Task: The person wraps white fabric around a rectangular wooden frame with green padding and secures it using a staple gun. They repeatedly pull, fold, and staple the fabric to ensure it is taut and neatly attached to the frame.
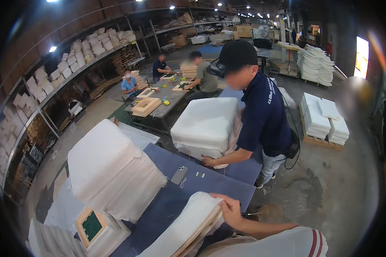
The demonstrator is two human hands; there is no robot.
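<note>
At the front edge of the blue-topped table, a white fabric-covered seat pad with a wooden frame (184,225) stands tilted, its pale wood edge facing me. My right hand (230,210) is closed round its upper right corner, fingers on the white cover and thumb by the frame. My left hand is out of view. To the left rises a tall stack of white padded seats (116,165) with loose cloth hanging down its sides. Below it lies a seat with its wooden frame and green webbing (91,225) showing.
Across the blue-topped table (158,210) a co-worker (266,115) bends with a hand on another white stack (208,124). A phone (179,174) lies between the stacks. Several people work at a table with wooden frames (146,106) beyond. White pads on a pallet (324,118) stand right.
</note>
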